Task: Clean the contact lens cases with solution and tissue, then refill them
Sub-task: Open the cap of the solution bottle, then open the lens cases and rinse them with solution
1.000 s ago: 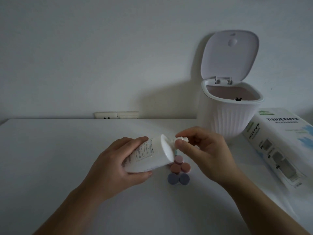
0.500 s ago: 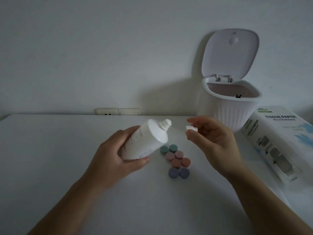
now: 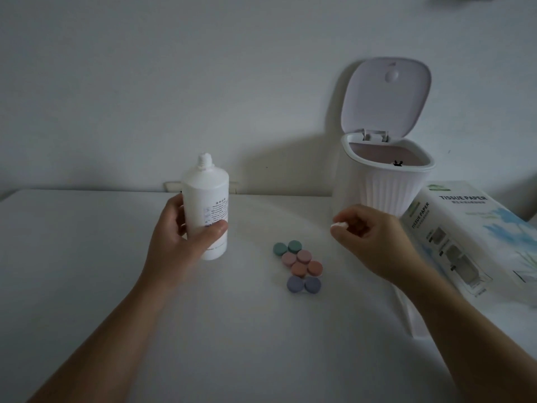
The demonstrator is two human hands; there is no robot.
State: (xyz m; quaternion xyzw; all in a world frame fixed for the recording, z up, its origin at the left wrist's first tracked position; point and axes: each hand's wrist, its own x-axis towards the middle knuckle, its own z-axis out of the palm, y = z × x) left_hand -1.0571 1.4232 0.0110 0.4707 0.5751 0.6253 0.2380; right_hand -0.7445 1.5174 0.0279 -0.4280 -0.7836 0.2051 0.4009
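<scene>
My left hand [image 3: 177, 242] grips the upright, uncapped bottle [image 3: 207, 210] on the worktop [image 3: 87, 257]; my right hand [image 3: 369, 242] pinches its cap [image 3: 339, 225]. The lens cases [image 3: 299, 266] lie between them.

Left hand [image 3: 180, 242] curled round upright white plastic bottle [image 3: 207, 210], thumb across front; right hand [image 3: 369, 242] knuckles-up, fingertips pinching small white cap [image 3: 339, 225]; both forearms bare.
</scene>
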